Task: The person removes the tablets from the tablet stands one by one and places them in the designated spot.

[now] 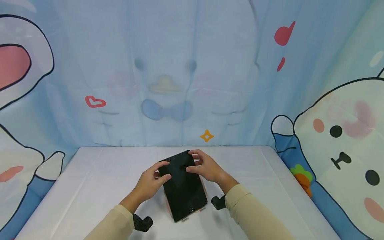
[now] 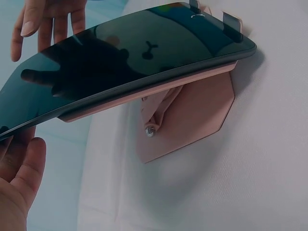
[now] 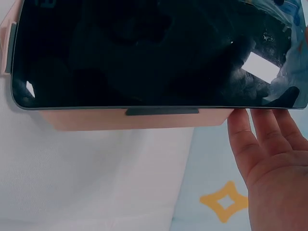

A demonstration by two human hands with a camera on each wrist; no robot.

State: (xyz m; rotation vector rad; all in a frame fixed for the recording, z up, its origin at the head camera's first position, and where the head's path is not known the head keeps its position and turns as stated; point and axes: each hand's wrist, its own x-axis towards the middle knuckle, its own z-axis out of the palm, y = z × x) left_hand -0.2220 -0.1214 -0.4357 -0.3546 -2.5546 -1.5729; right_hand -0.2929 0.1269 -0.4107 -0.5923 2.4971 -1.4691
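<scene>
A black tablet (image 1: 181, 186) leans on a pink folding stand (image 2: 190, 118), its lower edge behind the stand's small hooks (image 2: 232, 26). My left hand (image 1: 150, 183) holds the tablet's upper left side, its thumb over the dark screen in the head view. Opposite it, my right hand (image 1: 207, 168) grips the upper right side, with fingers (image 3: 243, 137) tucked under the edge and the thumb above the glass. Some fingertips are hidden behind the tablet. The stand's octagonal base lies on the white tabletop, and a metal hinge bolt (image 2: 150, 131) shows beneath the tablet.
The white-covered table (image 1: 105, 180) meets a light blue cartoon curtain (image 1: 168, 66) at its back edge. Further cartoon figures flank both sides. A black wrist device (image 1: 142, 223) sits on the left sleeve, another (image 1: 219, 202) on the right.
</scene>
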